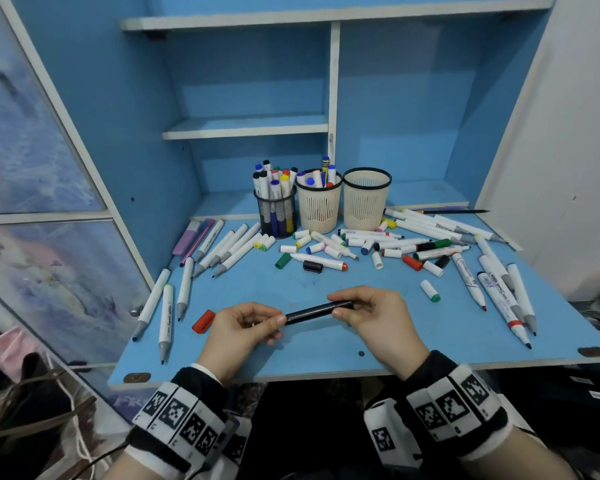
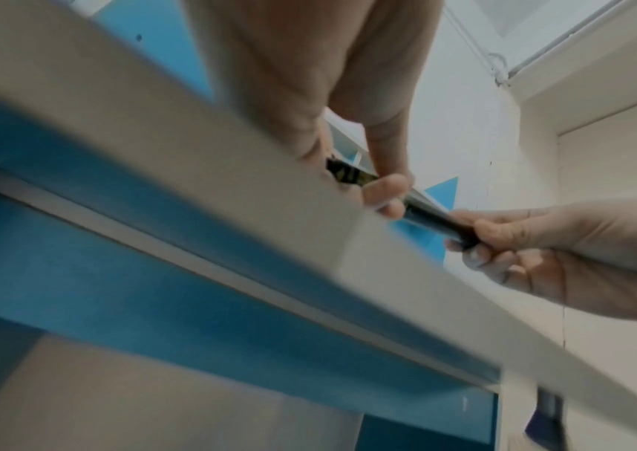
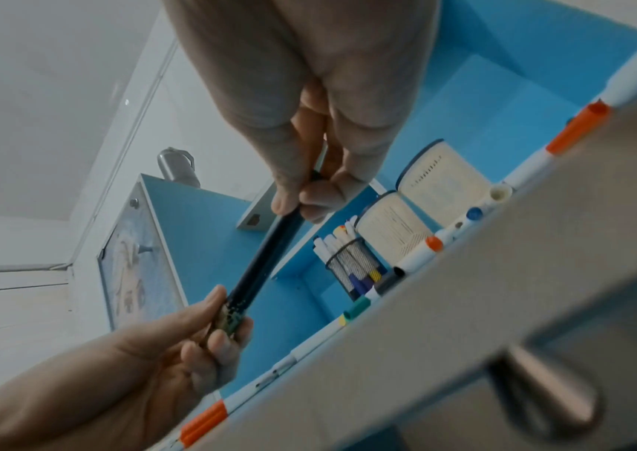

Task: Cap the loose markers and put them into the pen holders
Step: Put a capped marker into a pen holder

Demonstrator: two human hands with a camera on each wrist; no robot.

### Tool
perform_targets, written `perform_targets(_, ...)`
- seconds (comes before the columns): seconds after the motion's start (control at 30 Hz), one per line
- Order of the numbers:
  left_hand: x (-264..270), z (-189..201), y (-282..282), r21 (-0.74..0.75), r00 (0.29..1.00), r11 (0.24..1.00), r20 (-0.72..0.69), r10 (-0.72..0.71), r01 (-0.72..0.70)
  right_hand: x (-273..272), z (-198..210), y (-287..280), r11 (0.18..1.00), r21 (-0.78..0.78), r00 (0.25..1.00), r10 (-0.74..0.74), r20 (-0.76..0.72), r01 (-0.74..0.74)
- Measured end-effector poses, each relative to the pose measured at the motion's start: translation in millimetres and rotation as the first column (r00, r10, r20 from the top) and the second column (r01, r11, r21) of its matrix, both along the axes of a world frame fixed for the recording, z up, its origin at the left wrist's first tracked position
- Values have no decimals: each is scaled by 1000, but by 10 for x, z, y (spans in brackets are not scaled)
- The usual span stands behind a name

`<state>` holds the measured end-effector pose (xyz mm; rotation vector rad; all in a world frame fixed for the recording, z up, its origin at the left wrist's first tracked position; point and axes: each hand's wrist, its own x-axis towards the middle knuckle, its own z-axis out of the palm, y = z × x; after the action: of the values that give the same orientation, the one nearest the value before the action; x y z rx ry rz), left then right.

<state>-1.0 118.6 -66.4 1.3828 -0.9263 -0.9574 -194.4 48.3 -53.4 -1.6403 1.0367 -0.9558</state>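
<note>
While gripped at both ends, black marker [image 1: 317, 310] between left hand [image 1: 243, 329] and right hand [image 1: 374, 315].

blue desk [image 1: 326, 351], white-edged shelves [image 1: 246, 128], decorated cabinet door [image 1: 42, 265]

left hand [image 1: 246, 325] fingers curled, pinching, right hand [image 1: 371, 315] likewise, wrists near

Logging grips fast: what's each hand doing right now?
Left hand: pinching one end of the black pen.
Right hand: gripping its other end.
</note>
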Motion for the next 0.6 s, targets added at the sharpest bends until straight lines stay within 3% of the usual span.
perform_targets(0.17, -22, 286, -124, -56, 970, 989, -211, 123, -138, -130, 134, -72, 998, -61, 1000, 2, -4, -2)
perform_targets(0.3, -76, 710, -343, -174, 971, 972, -206, 118, -155, -249, 267, -170, 985, -174, 1000, -5, -25, 1)
perform_targets(0.4, -48, 1060, -608, -289, 985, 942, -45, 166, -172, -413, 397, -292, 973, -227, 999, -52, -11, 48)
perform_targets(0.47, 38, 1247, -868, -383, 955, 902, 131, 267, -200, -582, 457, -406, 969, -236, 995, -87, -45, 74)
perform_targets(0.6, 200, 1456, -1375, -496, 741, 843, 484, 466, -207, -1028, 488, -611, 973, -197, 933, -181, -311, 123)
